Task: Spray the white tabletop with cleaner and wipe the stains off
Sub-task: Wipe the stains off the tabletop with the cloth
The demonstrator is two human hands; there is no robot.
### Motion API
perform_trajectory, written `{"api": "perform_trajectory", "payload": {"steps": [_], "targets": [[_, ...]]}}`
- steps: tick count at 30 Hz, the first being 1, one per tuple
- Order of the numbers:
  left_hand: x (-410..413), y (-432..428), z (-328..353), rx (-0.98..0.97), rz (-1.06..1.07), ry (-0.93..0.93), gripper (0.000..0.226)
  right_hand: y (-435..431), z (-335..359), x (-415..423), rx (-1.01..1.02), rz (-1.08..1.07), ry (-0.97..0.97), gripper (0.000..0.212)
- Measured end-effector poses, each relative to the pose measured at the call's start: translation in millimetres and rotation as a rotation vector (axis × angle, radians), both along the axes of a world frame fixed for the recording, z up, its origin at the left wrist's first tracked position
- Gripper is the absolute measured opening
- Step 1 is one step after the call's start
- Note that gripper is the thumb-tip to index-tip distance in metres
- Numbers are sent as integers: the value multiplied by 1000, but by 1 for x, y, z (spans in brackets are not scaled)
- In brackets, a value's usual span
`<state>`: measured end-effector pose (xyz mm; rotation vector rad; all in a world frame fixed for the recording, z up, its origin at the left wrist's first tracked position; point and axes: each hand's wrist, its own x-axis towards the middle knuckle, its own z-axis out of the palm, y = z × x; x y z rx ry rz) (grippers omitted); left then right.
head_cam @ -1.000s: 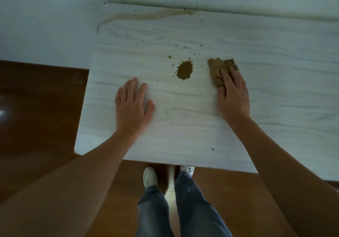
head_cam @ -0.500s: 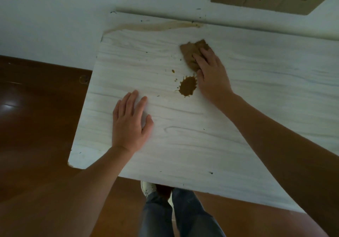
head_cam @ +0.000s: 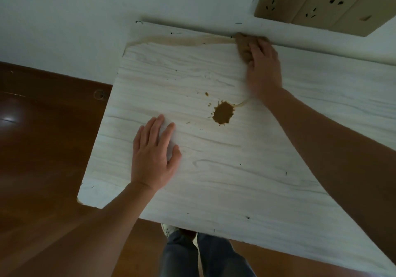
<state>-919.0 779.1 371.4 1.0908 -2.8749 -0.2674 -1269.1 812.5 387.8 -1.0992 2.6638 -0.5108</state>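
- Since a second ago, the right hand (head_cam: pixel 264 66) has carried the brown cloth (head_cam: pixel 243 43) from beside the blot up to the far edge of the tabletop (head_cam: pixel 214 180), against the wall (head_cam: pixel 85 19). The left hand (head_cam: pixel 153 154) has stayed planted.
- The right hand's fingers lie fairly straight over the cloth, pressing it down rather than clutching it. It sits at the right-hand end of the long tan smear (head_cam: pixel 182 40), probably to drag along that streak.
- The left hand rests flat, palm down and fingers spread, holding nothing. It looks like a brace for the long reach.
- The tabletop is smooth and white, printed with pale grey wood grain and dotted with small dark specks.
- A round, opaque brown blot (head_cam: pixel 223 115) with spattered edges lies mid-table between the hands, unwiped. A thin pale trail leads off its right side.
- The cloth looks soft, crumpled and already soiled.
- No cleaner bottle is in view.
- Beige sockets (head_cam: pixel 321 4) sit on the wall above, and the glossy dark wooden floor (head_cam: pixel 42 137) lies below.
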Motion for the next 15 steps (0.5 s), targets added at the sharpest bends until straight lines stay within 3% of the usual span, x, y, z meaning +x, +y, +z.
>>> {"api": "perform_trajectory", "payload": {"steps": [4, 9, 15], "targets": [[1, -1, -1, -5, -4, 7, 58, -37, 0, 30, -39, 204, -10, 53], [1, -1, 0, 8, 1, 7, 59, 0, -4, 40, -21, 515, 10, 53], [1, -2, -3, 15, -2, 5, 59, 43, 0, 1, -14, 291, -10, 53]]}}
